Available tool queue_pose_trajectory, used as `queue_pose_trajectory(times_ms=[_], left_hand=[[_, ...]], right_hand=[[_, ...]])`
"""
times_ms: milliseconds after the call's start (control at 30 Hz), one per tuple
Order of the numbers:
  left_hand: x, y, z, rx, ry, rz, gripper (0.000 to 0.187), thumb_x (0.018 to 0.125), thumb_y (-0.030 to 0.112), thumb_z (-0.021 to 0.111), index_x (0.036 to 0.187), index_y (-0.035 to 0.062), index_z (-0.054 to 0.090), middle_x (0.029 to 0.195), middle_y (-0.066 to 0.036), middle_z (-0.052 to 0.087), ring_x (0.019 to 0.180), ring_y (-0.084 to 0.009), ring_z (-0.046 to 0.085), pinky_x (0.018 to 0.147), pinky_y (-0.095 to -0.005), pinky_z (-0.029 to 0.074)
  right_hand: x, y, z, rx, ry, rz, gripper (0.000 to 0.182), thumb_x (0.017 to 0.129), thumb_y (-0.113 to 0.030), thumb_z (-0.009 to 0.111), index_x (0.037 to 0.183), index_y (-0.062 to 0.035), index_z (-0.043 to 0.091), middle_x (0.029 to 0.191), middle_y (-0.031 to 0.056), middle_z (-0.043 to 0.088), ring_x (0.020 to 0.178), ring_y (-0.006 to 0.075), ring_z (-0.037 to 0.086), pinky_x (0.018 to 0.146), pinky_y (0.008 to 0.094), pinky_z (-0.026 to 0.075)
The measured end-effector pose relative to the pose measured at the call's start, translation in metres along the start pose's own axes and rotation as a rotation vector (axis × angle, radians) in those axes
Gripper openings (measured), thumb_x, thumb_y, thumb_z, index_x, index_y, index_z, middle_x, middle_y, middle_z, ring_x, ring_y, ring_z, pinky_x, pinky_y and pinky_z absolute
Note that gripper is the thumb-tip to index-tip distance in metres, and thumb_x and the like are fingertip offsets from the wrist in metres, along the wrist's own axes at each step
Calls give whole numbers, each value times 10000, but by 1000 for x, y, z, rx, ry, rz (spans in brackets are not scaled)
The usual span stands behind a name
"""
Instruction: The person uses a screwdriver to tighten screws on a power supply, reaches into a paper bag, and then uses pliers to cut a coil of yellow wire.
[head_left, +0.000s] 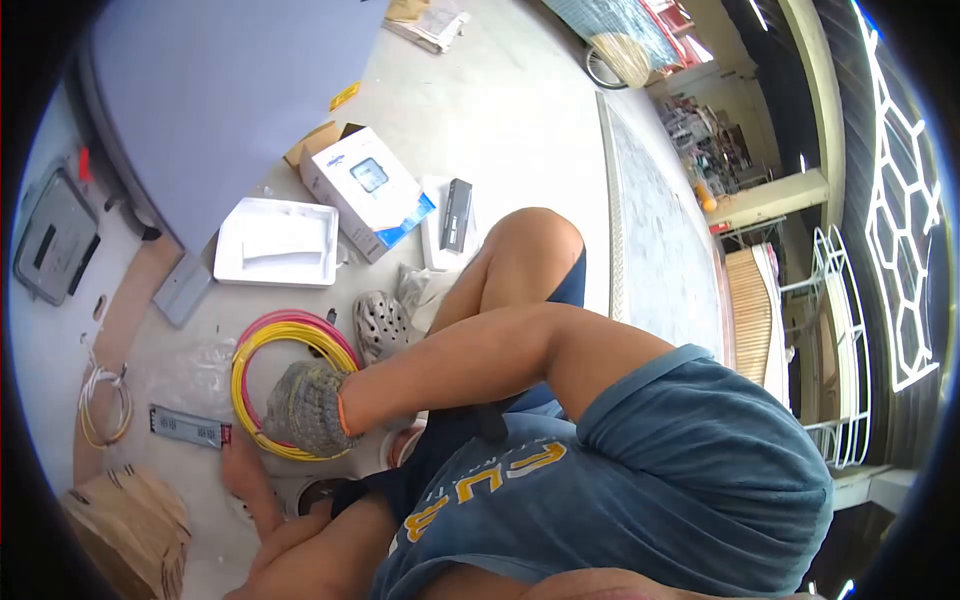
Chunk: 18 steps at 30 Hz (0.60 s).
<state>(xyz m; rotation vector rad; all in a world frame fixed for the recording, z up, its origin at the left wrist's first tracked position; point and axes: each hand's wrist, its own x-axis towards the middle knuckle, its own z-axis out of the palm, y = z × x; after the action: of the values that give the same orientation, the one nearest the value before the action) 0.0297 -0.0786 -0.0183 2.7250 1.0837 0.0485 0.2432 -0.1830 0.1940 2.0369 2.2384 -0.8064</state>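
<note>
My right hand [308, 408], in a grey knitted glove, is curled into a rounded shape over a coil of yellow and pink cable [240, 377]. Its fingertips are hidden, so what they grip does not show. At the lower left, my bare left hand [246, 474] has its fingers at the red end of a long, flat grey-blue packet [185, 425]. Clear plastic wrapping [188, 372] lies beside the packet, near the coil. Just above my gloved hand is a grey clog with holes [380, 326].
A white box [368, 190], a white tray [275, 275] and a dark slim box [456, 215] lie ahead. A large grey panel [220, 90] stands at upper left. Brown paper [135, 520] and a thin white cable loop [104, 408] are at left.
</note>
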Motion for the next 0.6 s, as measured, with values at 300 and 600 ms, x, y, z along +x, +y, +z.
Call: queue_pose_trajectory(times_ms=[300,600], left_hand=[[3,-19,27,-131,-202,-199,219,982,285,519,1059,134,659,907,-151,669,752,-407,653,637,-489,521],[-7,22,-21,-1452,-5,-643,183,911,182,652,1030,43,650,882,-67,661,762,-132,632,691,-273,520]], right_hand=[[-13,9,2,50,51,31,305,723,-244,663,975,-81,713,823,152,710,787,350,711,669,483,554],[-15,1,-24,176,-128,145,417,859,-233,631,1252,-95,621,1003,177,695,918,340,685,859,473,520]])
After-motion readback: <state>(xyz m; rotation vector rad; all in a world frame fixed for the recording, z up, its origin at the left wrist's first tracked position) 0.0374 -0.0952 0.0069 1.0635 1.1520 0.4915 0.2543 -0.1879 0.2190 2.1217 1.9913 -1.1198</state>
